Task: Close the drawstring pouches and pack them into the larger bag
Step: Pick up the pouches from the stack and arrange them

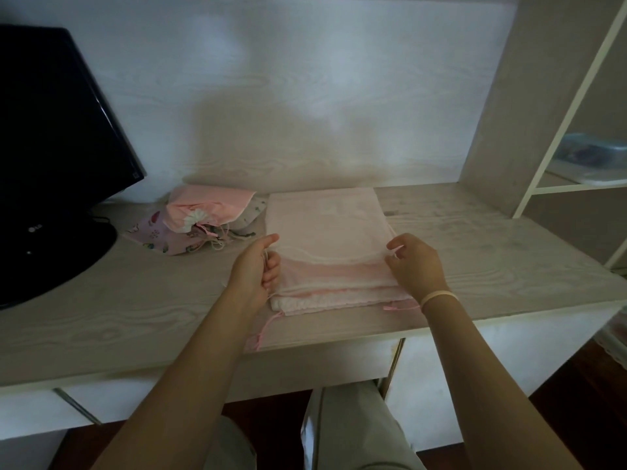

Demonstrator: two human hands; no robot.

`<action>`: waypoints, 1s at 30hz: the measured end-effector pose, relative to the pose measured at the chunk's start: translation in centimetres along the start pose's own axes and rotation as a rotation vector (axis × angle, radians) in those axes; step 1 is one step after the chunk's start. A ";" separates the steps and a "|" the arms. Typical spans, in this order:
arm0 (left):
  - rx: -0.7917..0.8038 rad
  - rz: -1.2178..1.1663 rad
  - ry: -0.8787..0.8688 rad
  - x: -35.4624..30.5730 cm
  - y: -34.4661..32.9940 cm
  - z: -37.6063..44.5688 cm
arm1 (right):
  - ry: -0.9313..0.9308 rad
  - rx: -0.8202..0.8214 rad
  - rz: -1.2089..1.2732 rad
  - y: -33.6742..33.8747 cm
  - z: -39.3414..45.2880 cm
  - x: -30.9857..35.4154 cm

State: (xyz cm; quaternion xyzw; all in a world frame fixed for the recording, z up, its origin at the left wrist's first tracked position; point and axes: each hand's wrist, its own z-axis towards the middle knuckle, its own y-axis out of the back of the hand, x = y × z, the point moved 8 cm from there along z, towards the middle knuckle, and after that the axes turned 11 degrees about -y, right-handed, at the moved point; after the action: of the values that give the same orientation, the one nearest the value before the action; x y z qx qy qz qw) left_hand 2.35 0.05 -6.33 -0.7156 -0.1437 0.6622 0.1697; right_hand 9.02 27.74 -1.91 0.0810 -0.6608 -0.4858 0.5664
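Pale grey wood-grain desk (475, 266) spreads wide across the view, with bare surface to the left front and to the right of the work, and its front edge runs just below the cloth. Flat in the middle lies the large pale pink fabric drawstring bag (325, 232), its far edge close to the back wall, its near, gathered edge near the desk's front, a thin pink drawstring cord (268, 329) trailing over that edge. Just to its left, touching or nearly so, sits a heap of small pink and printed drawstring pouches (193, 222), and beyond them the black flat monitor on its round stand (51, 147) fills the left corner. White open shelving (556, 106) rises on the right. Both forearms reach in from below. The left hand (254, 269) holds the bag's left edge, fingers curled, thumb on top, pinching the cloth. The right hand (415, 264), a pale band on its wrist, pinches the right edge between thumb and bent fingers.
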 end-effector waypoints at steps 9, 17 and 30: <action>-0.047 -0.008 -0.042 0.1 0.8 0.6 | -0.025 -0.132 0.097 1.9 0.3 0.0; -0.061 0.014 -0.058 0.6 1.3 1.2 | -0.290 0.022 0.560 1.6 1.0 -1.6; -0.163 -0.087 -0.074 0.8 2.2 1.5 | -0.730 0.476 1.977 -2.1 0.3 -0.5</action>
State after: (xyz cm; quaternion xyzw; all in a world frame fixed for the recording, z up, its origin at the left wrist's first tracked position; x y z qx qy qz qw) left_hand 0.93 -1.53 -8.09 -0.6952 -0.2342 0.6662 0.1344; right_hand 8.04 27.12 -3.76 -0.5299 -0.6400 0.3325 0.4461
